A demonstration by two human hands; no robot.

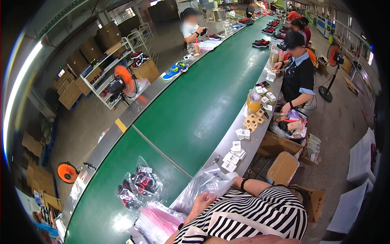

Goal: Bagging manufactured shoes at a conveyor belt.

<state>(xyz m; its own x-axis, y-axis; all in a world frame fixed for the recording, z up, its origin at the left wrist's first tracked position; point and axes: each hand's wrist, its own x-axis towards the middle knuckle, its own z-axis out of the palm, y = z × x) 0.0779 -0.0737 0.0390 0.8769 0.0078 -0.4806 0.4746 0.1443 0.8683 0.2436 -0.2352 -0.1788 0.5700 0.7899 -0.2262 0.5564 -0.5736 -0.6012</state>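
A clear plastic bag [209, 181] is held low over the metal ledge along the belt's right side. My left hand [202, 202] is closed on its near edge, fingers curled. My right hand [236, 181], below a black wristband, is at the bag's right side; something white covers its fingertips, and its grip is partly hidden. On the green belt to the left lie black and red shoes [142, 183] in clear plastic bags. Close to my left forearm is a stack of pink and clear bags [158, 221].
White printed tags [233, 156], brown cardboard pieces [252, 121] and a yellow-orange jug [253, 101] line the metal ledge. A co-worker [296, 73] stands farther along it. Blue shoes [175, 70] and an orange fan [125, 81] are across the green conveyor belt [178, 110].
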